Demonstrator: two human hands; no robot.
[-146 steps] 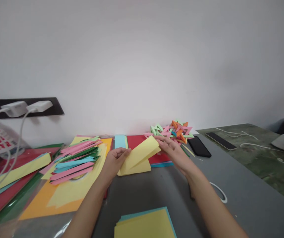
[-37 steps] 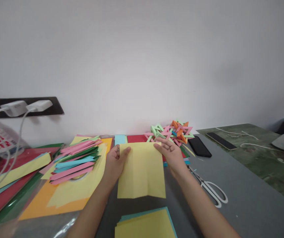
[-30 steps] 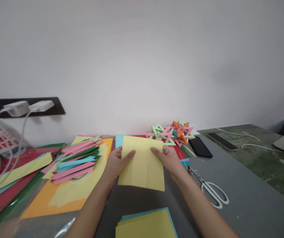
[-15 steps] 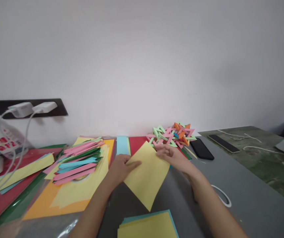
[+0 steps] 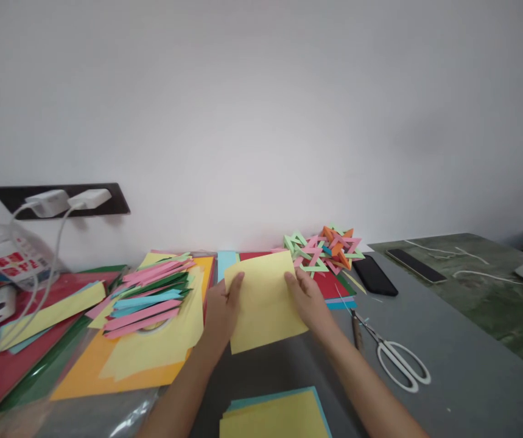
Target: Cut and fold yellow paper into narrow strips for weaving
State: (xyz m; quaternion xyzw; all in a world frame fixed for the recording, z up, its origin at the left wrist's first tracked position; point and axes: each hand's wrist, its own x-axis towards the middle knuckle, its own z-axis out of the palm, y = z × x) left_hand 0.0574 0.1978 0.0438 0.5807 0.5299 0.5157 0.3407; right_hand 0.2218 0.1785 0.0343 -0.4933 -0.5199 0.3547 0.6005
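A square sheet of yellow paper (image 5: 265,307) is held up over the grey table, its face toward me. My left hand (image 5: 224,304) is closed on its left edge, thumb on the front. On the opposite edge, my right hand (image 5: 309,298) pinches the sheet with its thumb in front and fingers behind. Below it, near the front, lies a stack of yellow and blue paper (image 5: 274,417). To the right of my right forearm rest scissors with white handles (image 5: 402,365), beside a brown-handled tool (image 5: 357,331) partly hidden by the arm.
Folded paper stars (image 5: 322,249) stand against the wall. Two dark phone-like slabs, one a black phone (image 5: 374,275), lie to the right. Cut paper strips (image 5: 151,298) cover orange and yellow sheets at left. White cables hang from chargers (image 5: 90,198) near a plastic bottle (image 5: 10,252).
The yellow sheet has turned from a diamond position to nearly level edges. My right hand has shifted from its upper edge to its right side, uncovering the scissors.
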